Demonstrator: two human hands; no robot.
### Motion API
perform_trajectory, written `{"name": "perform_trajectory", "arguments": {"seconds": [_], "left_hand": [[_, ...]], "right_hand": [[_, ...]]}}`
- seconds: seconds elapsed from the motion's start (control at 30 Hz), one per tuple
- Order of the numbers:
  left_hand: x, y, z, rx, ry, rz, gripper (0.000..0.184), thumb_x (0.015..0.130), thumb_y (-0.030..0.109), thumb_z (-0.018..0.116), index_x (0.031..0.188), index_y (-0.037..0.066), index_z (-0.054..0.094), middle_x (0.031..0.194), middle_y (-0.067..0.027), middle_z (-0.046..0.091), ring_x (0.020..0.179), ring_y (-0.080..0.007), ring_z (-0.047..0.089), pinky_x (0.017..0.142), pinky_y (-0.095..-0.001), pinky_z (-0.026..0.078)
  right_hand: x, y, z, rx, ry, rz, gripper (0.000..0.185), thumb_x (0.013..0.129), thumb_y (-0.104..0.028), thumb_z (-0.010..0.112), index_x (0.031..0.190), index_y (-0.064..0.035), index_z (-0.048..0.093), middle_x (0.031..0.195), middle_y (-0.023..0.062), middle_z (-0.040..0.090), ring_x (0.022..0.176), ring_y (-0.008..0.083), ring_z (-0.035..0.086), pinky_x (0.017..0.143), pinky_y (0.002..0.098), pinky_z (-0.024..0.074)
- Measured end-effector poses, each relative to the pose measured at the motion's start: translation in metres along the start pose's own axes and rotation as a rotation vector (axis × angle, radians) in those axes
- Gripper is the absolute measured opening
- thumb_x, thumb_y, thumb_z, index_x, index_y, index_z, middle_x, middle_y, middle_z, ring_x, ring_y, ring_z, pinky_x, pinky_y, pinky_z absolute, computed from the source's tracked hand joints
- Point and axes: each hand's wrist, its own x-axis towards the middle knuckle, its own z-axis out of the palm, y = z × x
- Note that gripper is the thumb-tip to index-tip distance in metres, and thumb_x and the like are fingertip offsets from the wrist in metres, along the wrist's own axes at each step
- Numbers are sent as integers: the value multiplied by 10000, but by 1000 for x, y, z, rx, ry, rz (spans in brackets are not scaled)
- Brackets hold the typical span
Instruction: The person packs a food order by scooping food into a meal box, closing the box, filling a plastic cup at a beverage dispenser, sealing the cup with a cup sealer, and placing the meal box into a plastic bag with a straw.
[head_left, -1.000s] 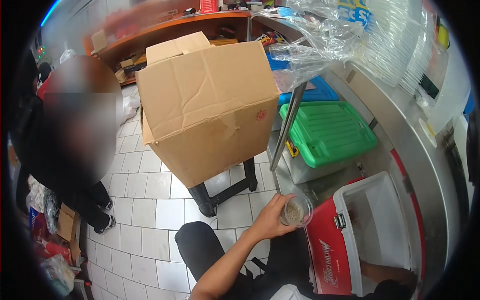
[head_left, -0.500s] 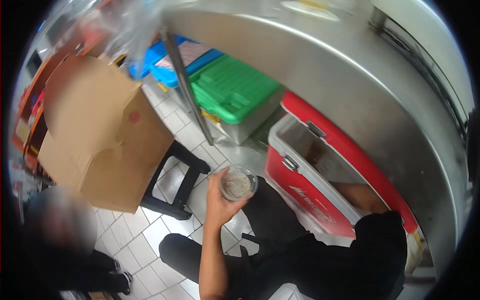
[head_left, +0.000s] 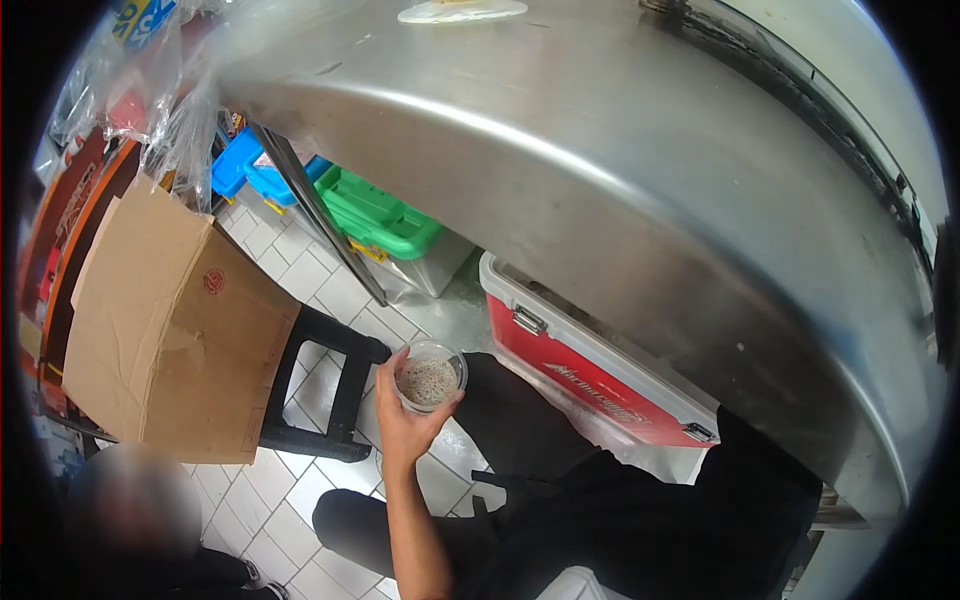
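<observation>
The steel desk [head_left: 560, 130] spans the upper and right portions of the view, its rounded front edge curving toward the lower right. Below it lies the tiled floor [head_left: 270, 490]. The cardboard carton [head_left: 200, 330], marked with a round red print, is supported by the black stool [head_left: 335, 335]. The red and white cooler [head_left: 580, 370] is located partly beneath the desk; two metal latches [head_left: 530, 320] are fitted along its side. A person [head_left: 130, 520] in dark clothing is positioned at the lower left, near the carton. The green-lidded bin [head_left: 380, 215] and the blue-lidded bins [head_left: 235, 165] stand near the slanting metal leg [head_left: 320, 220]. Clear plastic film [head_left: 185, 130] hangs above the carton. The left hand [head_left: 410, 425] grips the clear cup [head_left: 430, 375] around its side, thumb and fingers on opposite sides. The cup is located between the stool and the cooler, above the floor, with its open mouth facing the view. It contains pale, grainy material [head_left: 430, 385]. The right hand is hidden; its grasp state cannot be determined.
</observation>
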Motion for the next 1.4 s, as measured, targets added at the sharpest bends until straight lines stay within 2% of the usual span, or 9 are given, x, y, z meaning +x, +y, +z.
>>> {"name": "perform_trajectory", "arguments": {"seconds": [0.37, 0.47, 0.93, 1.2, 1.37, 1.4], "left_hand": [[1, 19, 2, 66, -36, -37, 828, 581, 238, 909, 1262, -17, 514, 1085, -161, 573, 1024, -307, 596, 903, -397, 481], [2, 17, 5, 78, -25, 15, 824, 587, 251, 906, 1265, -10, 515, 1078, -162, 571, 1027, -316, 596, 904, -403, 483], [1, 17, 11, 94, -79, -29, 826, 600, 276, 902, 1283, 10, 521, 1088, -155, 563, 1017, -314, 588, 889, -402, 482], [0, 17, 12, 90, -83, -15, 820, 599, 269, 904, 1279, 15, 522, 1067, -149, 558, 1011, -317, 582, 884, -396, 479], [-5, 3, 12, 90, -112, 53, 819, 603, 266, 904, 1281, 15, 520, 1072, -150, 556, 1020, -319, 584, 890, -400, 479], [-2, 11, 13, 79, -112, 12, 822, 601, 265, 905, 1281, 13, 519, 1076, -152, 556, 1023, -319, 585, 892, -401, 480]], "right_hand": [[-35, 33, -40, 251, 65, 85, 269, 869, -182, 628, 1107, -59, 616, 808, 42, 618, 568, 126, 535, 503, 280, 430], [-48, 43, -52, 310, 79, 109, 263, 871, -182, 624, 1102, -56, 616, 804, 41, 616, 562, 124, 532, 499, 277, 427], [-125, 88, -116, 449, 178, 246, 239, 881, -181, 606, 1077, -43, 615, 786, 35, 607, 534, 116, 518, 477, 265, 412], [-136, 85, -145, 474, 217, 233, 227, 887, -180, 596, 1063, -36, 614, 776, 32, 602, 518, 111, 510, 465, 258, 404], [-115, 72, -143, 515, 211, 184, 221, 891, -179, 590, 1054, -32, 613, 769, 30, 598, 508, 108, 505, 458, 254, 398], [-110, 68, -141, 530, 205, 168, 220, 891, -179, 589, 1052, -31, 613, 768, 30, 598, 505, 108, 504, 456, 253, 397]]}}
